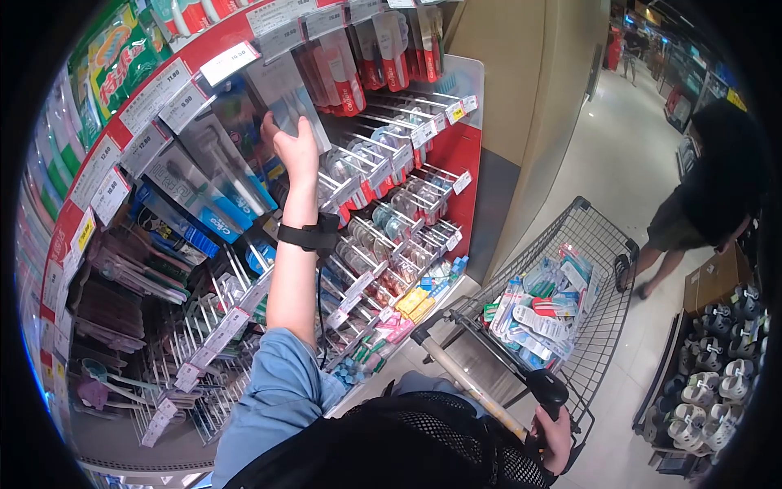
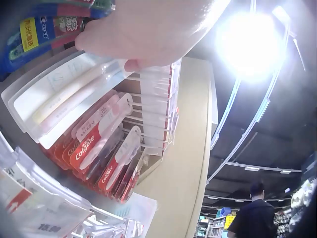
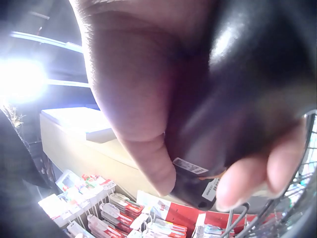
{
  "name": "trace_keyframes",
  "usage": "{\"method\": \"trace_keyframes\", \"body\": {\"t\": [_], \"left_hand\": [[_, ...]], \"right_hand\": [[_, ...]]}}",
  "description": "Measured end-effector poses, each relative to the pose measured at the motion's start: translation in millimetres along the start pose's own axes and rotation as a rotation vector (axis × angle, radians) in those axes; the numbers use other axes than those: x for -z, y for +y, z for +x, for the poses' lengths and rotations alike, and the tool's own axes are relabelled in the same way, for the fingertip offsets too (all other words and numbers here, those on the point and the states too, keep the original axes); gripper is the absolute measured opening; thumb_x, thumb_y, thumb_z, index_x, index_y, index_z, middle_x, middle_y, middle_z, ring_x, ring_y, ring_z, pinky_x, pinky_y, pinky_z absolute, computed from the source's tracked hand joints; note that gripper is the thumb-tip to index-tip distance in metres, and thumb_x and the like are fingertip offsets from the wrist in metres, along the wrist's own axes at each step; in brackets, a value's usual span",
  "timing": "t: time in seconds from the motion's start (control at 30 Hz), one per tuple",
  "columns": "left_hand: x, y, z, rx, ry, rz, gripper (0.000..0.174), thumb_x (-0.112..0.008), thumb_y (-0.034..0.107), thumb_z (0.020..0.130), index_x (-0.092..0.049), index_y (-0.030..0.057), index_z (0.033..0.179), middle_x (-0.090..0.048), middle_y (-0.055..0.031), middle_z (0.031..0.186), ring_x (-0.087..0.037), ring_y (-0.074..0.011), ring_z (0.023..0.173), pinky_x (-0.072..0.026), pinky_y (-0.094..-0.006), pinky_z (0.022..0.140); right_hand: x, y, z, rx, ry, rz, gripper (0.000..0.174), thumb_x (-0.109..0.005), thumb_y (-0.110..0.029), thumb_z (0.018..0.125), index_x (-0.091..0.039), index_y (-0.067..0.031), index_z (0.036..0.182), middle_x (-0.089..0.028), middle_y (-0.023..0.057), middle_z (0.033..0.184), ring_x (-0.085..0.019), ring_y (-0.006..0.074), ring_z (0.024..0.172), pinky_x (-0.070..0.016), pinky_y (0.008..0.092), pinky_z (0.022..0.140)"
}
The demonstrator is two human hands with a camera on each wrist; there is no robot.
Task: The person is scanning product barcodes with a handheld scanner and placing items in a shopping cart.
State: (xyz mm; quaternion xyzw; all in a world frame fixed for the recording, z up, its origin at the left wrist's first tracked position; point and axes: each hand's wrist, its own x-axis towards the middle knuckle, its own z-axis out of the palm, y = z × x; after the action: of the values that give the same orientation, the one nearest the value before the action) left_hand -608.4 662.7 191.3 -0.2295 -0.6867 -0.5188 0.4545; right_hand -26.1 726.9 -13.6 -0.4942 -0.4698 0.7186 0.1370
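My left hand (image 1: 295, 155) reaches up to the rack and pinches a clear toothbrush pack (image 1: 297, 102) between thumb and fingers. In the left wrist view that pack (image 2: 74, 94) shows two pale toothbrushes, one yellowish and one pinkish, with its end under my hand (image 2: 143, 32). Red Colgate toothbrush packs (image 2: 106, 134) hang right beside it. Low on the right, my right hand (image 1: 555, 440) grips the black plastic piece (image 1: 546, 393) at the end of the cart handle. Its curled fingers (image 3: 237, 181) and barcode labels on the black plastic (image 3: 190, 166) show in the right wrist view.
A wire shopping cart (image 1: 599, 236) stands to my right, with many toothbrush packs (image 1: 546, 306) piled in it. Metal hooks and price tags (image 1: 379, 175) jut from the curved rack. A person in dark clothes (image 1: 717, 179) is in the aisle, near a rack of clogs (image 1: 705, 387).
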Motion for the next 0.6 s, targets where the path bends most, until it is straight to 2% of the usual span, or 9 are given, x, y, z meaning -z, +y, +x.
{"method": "trace_keyframes", "body": {"t": [0.13, 0.2, 0.23, 0.27, 0.33, 0.4, 0.47, 0.5, 0.6], "left_hand": [[-3, 1, -2, 0.022, -0.035, -0.024, 0.051, -0.062, 0.014, 0.073, -0.037, -0.0062, 0.113, -0.044, -0.023, 0.111, -0.042, -0.0306, 0.108, -0.0335, -0.0395, 0.09], [-7, 4, -5, 0.154, -0.064, -0.315, 0.046, -0.062, 0.015, 0.076, -0.039, -0.0051, 0.11, -0.049, -0.019, 0.104, -0.049, -0.0252, 0.098, -0.0408, -0.0343, 0.079], [-10, 4, -8, 0.101, -0.058, -0.29, 0.041, -0.061, 0.014, 0.079, -0.04, -0.0041, 0.109, -0.053, -0.0151, 0.097, -0.054, -0.0204, 0.088, -0.0432, -0.0299, 0.071], [-14, -2, -8, 0.088, -0.118, -0.388, 0.034, -0.057, 0.014, 0.082, -0.042, -0.0028, 0.107, -0.055, -0.0133, 0.095, -0.054, -0.0173, 0.085, -0.0426, -0.0287, 0.072], [-16, -3, -8, 0.208, -0.278, -0.468, 0.026, -0.054, 0.014, 0.085, -0.045, -0.0016, 0.104, -0.057, -0.0105, 0.092, -0.054, -0.0139, 0.083, -0.0422, -0.0273, 0.073], [-17, 2, -10, 0.213, -0.23, -0.543, 0.02, -0.048, 0.014, 0.088, -0.048, -0.0008, 0.101, -0.058, -0.0085, 0.093, -0.054, -0.0117, 0.083, -0.0417, -0.026, 0.073], [-11, 9, -11, 0.347, -0.291, -0.584, 0.018, -0.044, 0.015, 0.091, -0.049, 0.0007, 0.1, -0.058, -0.006, 0.093, -0.054, -0.0098, 0.084, -0.0413, -0.0239, 0.073], [-12, 12, -11, 0.273, -0.265, -0.612, 0.02, -0.041, 0.015, 0.092, -0.049, 0.0004, 0.102, -0.059, -0.0058, 0.095, -0.054, -0.0096, 0.084, -0.0411, -0.0236, 0.073], [-6, 22, -13, 0.252, -0.285, -0.697, 0.021, -0.042, 0.014, 0.092, -0.049, 0.0002, 0.105, -0.058, -0.0057, 0.096, -0.054, -0.0097, 0.083, -0.0412, -0.024, 0.073]], "right_hand": [[0, -2, 0, 0.002, -0.03, 0.017, 0.021, -0.06, -0.011, 0.079, -0.049, -0.0016, 0.094, -0.053, 0.0045, 0.06, -0.05, 0.0103, 0.044, -0.0399, 0.022, 0.042], [1, -2, 0, -0.004, -0.035, 0.001, 0.022, -0.06, -0.011, 0.079, -0.048, -0.0017, 0.095, -0.053, 0.0054, 0.06, -0.05, 0.0114, 0.044, -0.0402, 0.0227, 0.042], [1, -1, 1, 0.004, -0.039, -0.003, 0.021, -0.06, -0.011, 0.079, -0.049, -0.0016, 0.094, -0.053, 0.0055, 0.06, -0.05, 0.0114, 0.044, -0.0402, 0.0227, 0.042], [1, -1, 2, 0.011, -0.044, -0.007, 0.021, -0.06, -0.011, 0.079, -0.049, -0.0016, 0.094, -0.053, 0.0056, 0.061, -0.05, 0.0115, 0.044, -0.0401, 0.0227, 0.042], [2, 1, 3, 0.003, -0.05, 0.002, 0.02, -0.06, -0.011, 0.079, -0.049, -0.0015, 0.093, -0.053, 0.0056, 0.061, -0.05, 0.0115, 0.045, -0.0401, 0.0227, 0.042], [3, 1, 4, -0.003, -0.053, 0.014, 0.02, -0.06, -0.011, 0.079, -0.049, -0.0014, 0.093, -0.053, 0.0056, 0.061, -0.05, 0.0116, 0.045, -0.04, 0.0227, 0.043], [3, 0, 4, -0.017, -0.051, 0.007, 0.02, -0.06, -0.011, 0.079, -0.049, -0.0013, 0.093, -0.053, 0.0056, 0.061, -0.05, 0.0116, 0.045, -0.04, 0.0228, 0.043], [3, -1, 4, -0.016, -0.049, 0.01, 0.02, -0.06, -0.011, 0.079, -0.049, -0.0013, 0.093, -0.053, 0.0056, 0.061, -0.05, 0.0116, 0.045, -0.04, 0.0228, 0.043], [2, -4, 3, -0.032, -0.048, -0.005, 0.02, -0.06, -0.012, 0.08, -0.049, -0.0011, 0.093, -0.053, 0.0055, 0.061, -0.05, 0.0116, 0.046, -0.04, 0.0227, 0.043]]}}
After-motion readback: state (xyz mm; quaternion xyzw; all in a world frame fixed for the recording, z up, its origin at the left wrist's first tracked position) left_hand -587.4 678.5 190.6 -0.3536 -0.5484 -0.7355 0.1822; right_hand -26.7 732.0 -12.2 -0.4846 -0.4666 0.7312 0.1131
